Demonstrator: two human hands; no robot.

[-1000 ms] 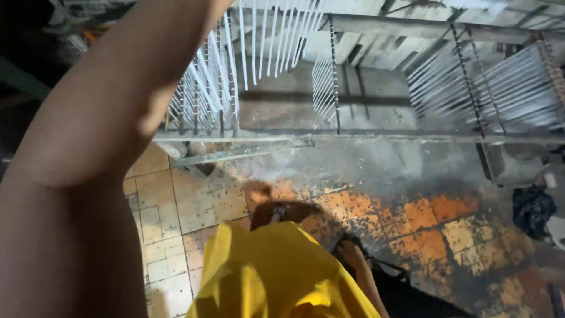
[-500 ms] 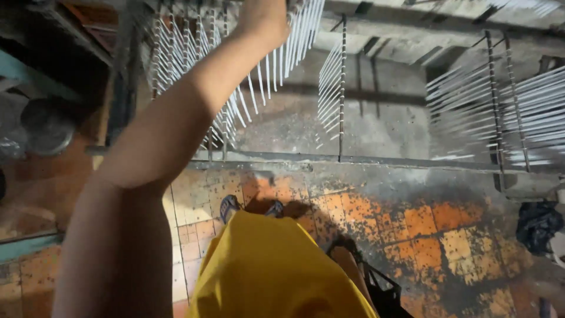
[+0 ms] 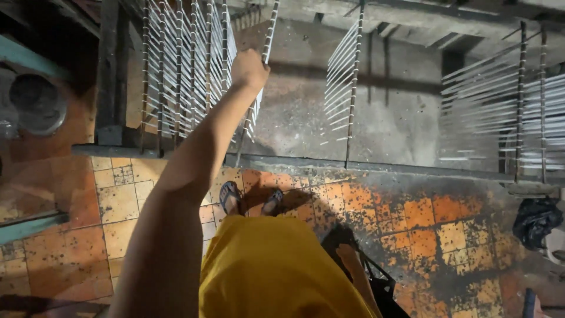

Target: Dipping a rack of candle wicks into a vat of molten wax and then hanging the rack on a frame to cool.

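Left hand (image 3: 249,68) extended far, fingers clenched round slanted metal rod (image 3: 265,50) strung with white sticks, beside rack (image 3: 176,70) at far left; right hand hidden; orange tiled floor (image 3: 424,224) below.

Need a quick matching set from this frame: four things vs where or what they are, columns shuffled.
1. left hand
2. metal bowl
3. black bag
4. sandals

a. on the orange tiles, below the raised arm
b. far right on the floor
c. up against a rack of white rods
d. far left, in shadow

Pairs: 1-c, 2-d, 3-b, 4-a
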